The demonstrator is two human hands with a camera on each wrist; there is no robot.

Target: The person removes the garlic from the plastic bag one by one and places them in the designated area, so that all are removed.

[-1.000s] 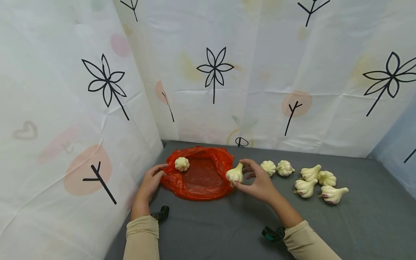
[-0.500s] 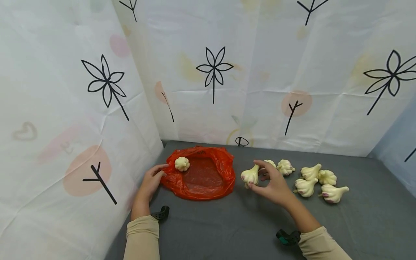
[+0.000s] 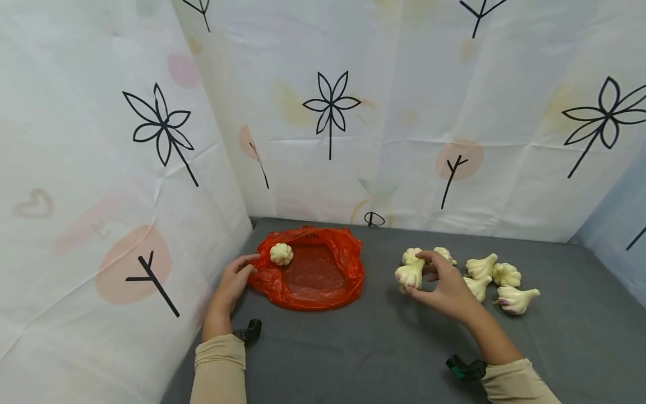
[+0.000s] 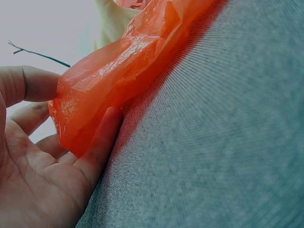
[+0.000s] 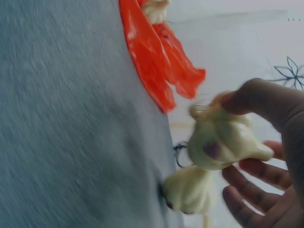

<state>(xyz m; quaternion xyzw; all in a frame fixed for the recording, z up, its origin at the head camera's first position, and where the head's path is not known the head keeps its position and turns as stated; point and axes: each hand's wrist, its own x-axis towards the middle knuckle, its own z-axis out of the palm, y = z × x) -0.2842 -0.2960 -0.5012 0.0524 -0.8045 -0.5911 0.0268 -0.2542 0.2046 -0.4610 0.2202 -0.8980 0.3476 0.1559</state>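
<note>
Grey cloth [image 3: 353, 348]: right fingers [image 3: 429, 257] curled round garlic bulb [image 3: 410, 275]; left fingers [image 3: 247, 262] pinch orange bag [image 3: 313, 280].

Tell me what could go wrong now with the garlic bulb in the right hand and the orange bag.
1. The right hand holds the garlic bulb only at the fingertips; that grip may slip and drop it on the grey cloth.
2. It is very near the loose bulbs, so it could knock them and make them roll.
3. The left hand only pinches the orange plastic bag at its rim; the thin film may slide free.
</note>
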